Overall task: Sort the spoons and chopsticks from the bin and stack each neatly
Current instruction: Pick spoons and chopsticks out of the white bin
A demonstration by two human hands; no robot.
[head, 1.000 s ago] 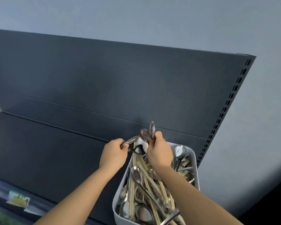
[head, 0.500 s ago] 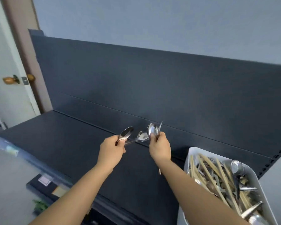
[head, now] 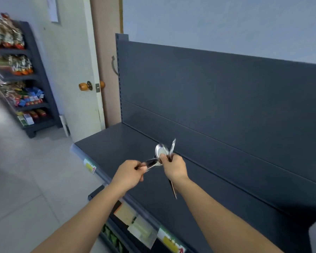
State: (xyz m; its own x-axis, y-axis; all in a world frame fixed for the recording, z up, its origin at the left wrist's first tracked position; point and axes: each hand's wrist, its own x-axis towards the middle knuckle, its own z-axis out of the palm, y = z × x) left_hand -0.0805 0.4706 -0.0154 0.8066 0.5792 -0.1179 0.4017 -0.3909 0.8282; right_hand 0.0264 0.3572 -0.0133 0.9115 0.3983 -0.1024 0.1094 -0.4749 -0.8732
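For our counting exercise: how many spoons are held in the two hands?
3: a sideways spoon in the left hand, a face-on spoon and an edge-on spoon in the right hand; others may hide behind.

Place: a small retail shop, going by its fittings.
Landmark: pale door (head: 77,61) with a wooden knob (head: 84,86).
Right of door: dark metal display shelf (head: 117,148) with a slotted upright (head: 118,79) and a plain back panel (head: 208,106).
Shelf front edge: clear label strip (head: 77,152) with yellow tags (head: 89,166); the print is too blurred to read.
Left of door: second dark rack (head: 37,70), its tiers stocked with packaged goods (head: 26,99), probably snacks.
Below door: pale tiled floor (head: 26,179).
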